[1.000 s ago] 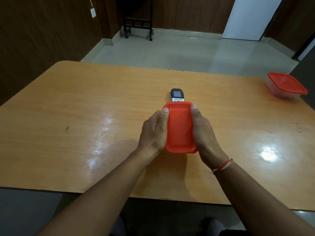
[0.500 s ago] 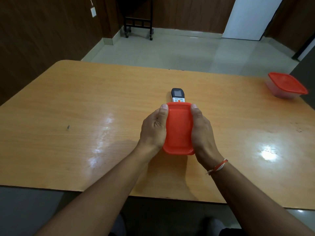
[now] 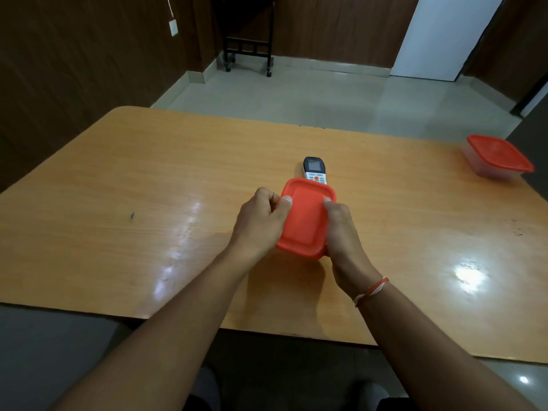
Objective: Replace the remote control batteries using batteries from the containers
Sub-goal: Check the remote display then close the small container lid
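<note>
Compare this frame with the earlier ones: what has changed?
Both hands have turned the near container slightly clockwise; the left hand thumb now presses its lid edge, the right hand keeps its grip. Remote and far container unmoved.

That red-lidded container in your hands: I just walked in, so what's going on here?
A person holds the red-lidded container over the wooden table with left hand and right hand on opposite sides, lid on. The remote control lies just beyond. A second red-lidded container sits far right.
</note>
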